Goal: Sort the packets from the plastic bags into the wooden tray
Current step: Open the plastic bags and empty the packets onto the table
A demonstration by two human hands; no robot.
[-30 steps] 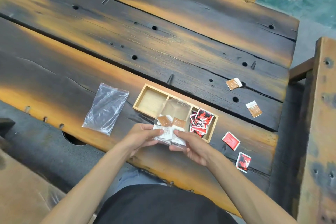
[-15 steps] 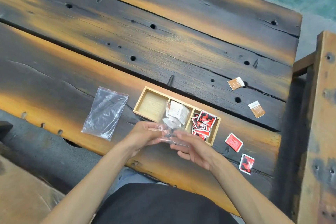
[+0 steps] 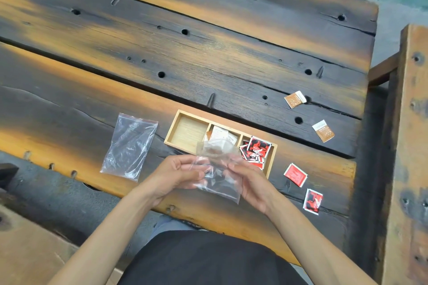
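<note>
A wooden tray (image 3: 171, 132) with three compartments lies on the dark plank table. Its left compartment holds nothing, white and brown packets (image 3: 220, 134) fill the middle one, and red-and-black packets (image 3: 256, 151) fill the right one. My left hand (image 3: 176, 174) and my right hand (image 3: 249, 183) both grip a crumpled clear plastic bag (image 3: 216, 172) just in front of the tray. The bag looks empty. A second clear bag (image 3: 129, 146) lies flat to the left.
Loose packets lie right of the tray: two brown ones (image 3: 295, 99) (image 3: 323, 131) further back, and two red ones (image 3: 295, 174) (image 3: 312, 201) nearer me. A wooden bench frame (image 3: 407, 146) stands at the right. The table's front edge runs under my forearms.
The white and brown packets left the bag and dropped into the middle compartment. Both hands then drew the emptied bag back toward me and are crumpling it.
</note>
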